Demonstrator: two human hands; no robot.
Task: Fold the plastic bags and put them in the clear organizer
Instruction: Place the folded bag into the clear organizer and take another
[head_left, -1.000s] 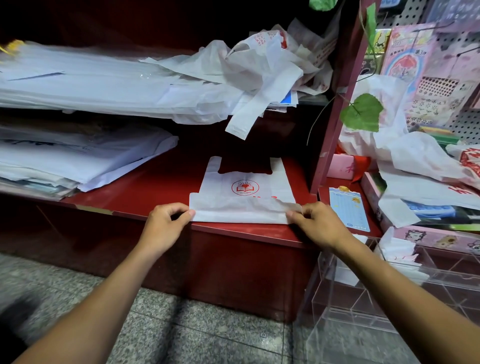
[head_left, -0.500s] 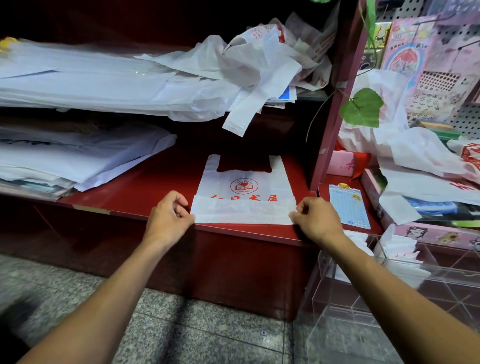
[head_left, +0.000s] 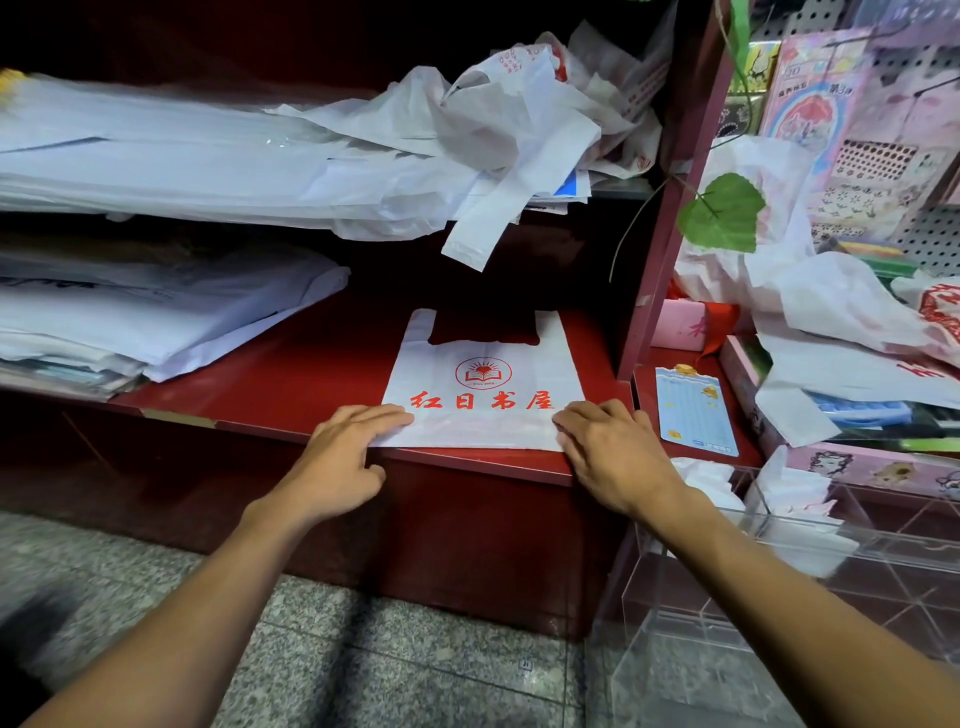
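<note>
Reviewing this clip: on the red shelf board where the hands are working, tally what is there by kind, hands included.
Flat printed plastic bag: 1
Stack of white sheets: 1
Hands pressing the bag's near edge: 2 (left hand, right hand)
Total: 4

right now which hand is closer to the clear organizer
Right. The right hand presses the near right corner of the white plastic bag, just above and left of the clear organizer. The left hand presses the bag's near left corner, a bag's width farther away.
</note>
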